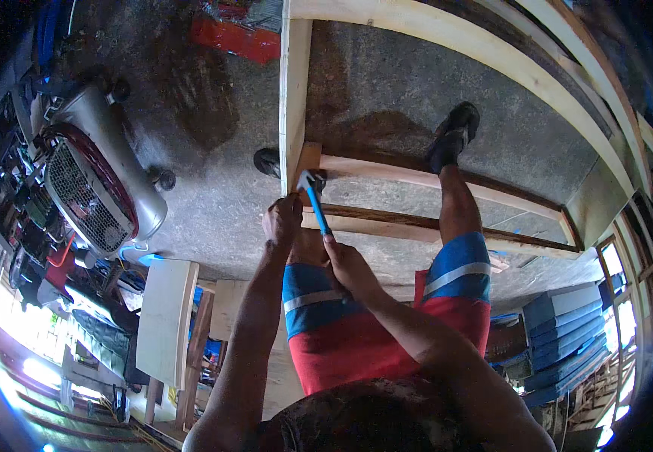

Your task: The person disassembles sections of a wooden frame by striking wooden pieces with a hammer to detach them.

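My right hand (353, 268) grips a claw hammer (318, 206) by its blue handle. The hammer's metal head is just beside the near end of a pale wooden board (293, 107), close to my left fingertips. With its fingers bunched together, my left hand (282, 221) is at that same board end; whether a nail or other small piece is pinched there is too small to tell. The board belongs to a wooden frame with a long outer beam (445, 37). Two parallel wooden rails (383, 165) (377, 225) run rightward from near my hands.
My shoe (453, 133) and leg stand across the rails on the concrete floor (213, 169). An air compressor with a silver tank (140, 186) is at left. A red container (236, 39) lies ahead. Pale panels (162, 322) stand behind left; a blue-grey stack (566, 339) stands at right.
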Demonstrator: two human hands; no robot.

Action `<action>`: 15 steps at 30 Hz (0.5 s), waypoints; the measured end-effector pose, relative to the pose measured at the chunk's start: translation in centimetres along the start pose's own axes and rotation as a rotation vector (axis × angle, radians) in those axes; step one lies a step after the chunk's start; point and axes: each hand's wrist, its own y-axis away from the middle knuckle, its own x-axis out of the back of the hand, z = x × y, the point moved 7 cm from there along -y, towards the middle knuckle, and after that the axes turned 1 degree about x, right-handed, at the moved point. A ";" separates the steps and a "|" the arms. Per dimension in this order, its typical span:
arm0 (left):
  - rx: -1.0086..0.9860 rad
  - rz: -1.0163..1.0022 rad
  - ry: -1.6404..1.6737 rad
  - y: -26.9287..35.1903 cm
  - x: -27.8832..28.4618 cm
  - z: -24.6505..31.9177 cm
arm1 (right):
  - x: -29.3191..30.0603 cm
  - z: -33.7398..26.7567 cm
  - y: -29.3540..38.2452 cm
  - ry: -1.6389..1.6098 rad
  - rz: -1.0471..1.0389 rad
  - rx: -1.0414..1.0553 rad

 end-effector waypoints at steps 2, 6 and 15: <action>-0.013 0.010 0.049 0.0 0.1 0.3 | 0.7 -1.0 -0.1 0.015 0.035 0.094; 0.016 0.000 0.050 0.1 0.3 -0.1 | 0.8 -3.5 0.8 -0.241 -0.104 -0.346; 0.028 -0.004 0.052 0.1 -0.5 -0.5 | 0.7 -4.0 1.0 -0.231 -0.050 -0.357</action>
